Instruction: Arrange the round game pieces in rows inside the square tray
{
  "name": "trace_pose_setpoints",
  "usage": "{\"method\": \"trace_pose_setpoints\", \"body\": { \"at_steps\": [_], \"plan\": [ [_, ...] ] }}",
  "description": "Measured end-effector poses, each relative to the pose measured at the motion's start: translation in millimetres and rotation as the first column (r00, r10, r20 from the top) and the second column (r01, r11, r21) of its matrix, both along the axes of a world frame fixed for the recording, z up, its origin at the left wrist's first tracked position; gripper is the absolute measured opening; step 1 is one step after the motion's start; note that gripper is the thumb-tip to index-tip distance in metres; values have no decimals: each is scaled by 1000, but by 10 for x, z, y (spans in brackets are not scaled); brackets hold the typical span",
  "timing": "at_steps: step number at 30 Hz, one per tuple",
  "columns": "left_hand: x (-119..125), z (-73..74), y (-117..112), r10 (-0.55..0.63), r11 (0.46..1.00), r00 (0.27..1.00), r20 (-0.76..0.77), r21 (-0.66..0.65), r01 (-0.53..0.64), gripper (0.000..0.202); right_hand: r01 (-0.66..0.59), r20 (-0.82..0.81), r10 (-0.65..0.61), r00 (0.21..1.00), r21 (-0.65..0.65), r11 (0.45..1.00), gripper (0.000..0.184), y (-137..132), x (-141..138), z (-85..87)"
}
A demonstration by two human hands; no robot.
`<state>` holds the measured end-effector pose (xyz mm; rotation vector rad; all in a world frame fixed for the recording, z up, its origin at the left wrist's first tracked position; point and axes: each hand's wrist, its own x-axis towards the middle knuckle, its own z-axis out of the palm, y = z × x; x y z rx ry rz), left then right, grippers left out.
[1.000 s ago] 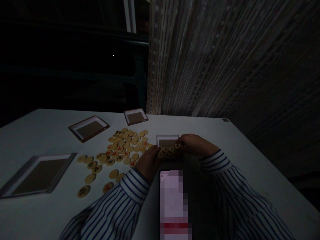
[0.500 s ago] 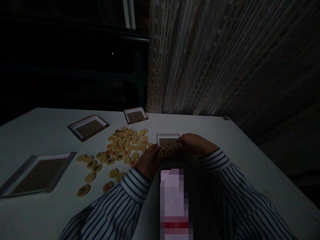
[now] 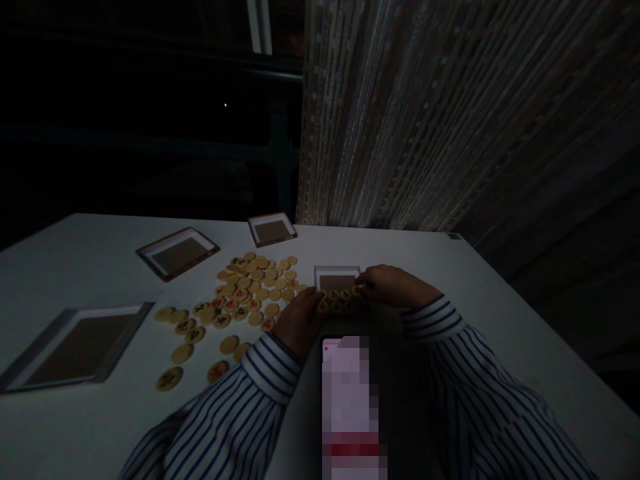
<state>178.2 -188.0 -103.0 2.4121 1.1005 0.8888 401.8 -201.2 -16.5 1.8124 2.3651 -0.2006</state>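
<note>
A small open box (image 3: pixel 337 269) with a white inner rim and brown floor lies in front of me. Rows of round xiangqi pieces (image 3: pixel 343 305) with dark characters line its near part. Curled around the box's left side is my left hand (image 3: pixel 301 321), its fingertips against the leftmost pieces. My right hand (image 3: pixel 397 287) is closed in a pinch at the right end of the upper row, on a xiangqi piece (image 3: pixel 357 291). Left of the box spreads a loose heap of xiangqi pieces (image 3: pixel 257 275), some showing red or black characters, others blank side up.
Two shallow brown-edged trays (image 3: pixel 165 275) (image 3: pixel 273 244) lie at the back left of the white table (image 3: pixel 500 320). A larger grey-edged tray (image 3: pixel 147 312) is at the left. A lit phone (image 3: pixel 345 393), its screen blurred, lies nearest me. Behind hangs a string curtain (image 3: pixel 380 120).
The view has shifted very slightly. Both hands stay at the box, and the pieces lie as before.
</note>
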Motion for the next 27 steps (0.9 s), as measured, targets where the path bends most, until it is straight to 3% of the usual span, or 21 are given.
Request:
{"method": "trace_pose_setpoints", "body": {
  "at_steps": [27],
  "plan": [
    [-3,31,-7,-22,999,1000,1,-25,22,36,-55,-2,55,998,-1,998,28,-9,-1,-35]
  ]
}}
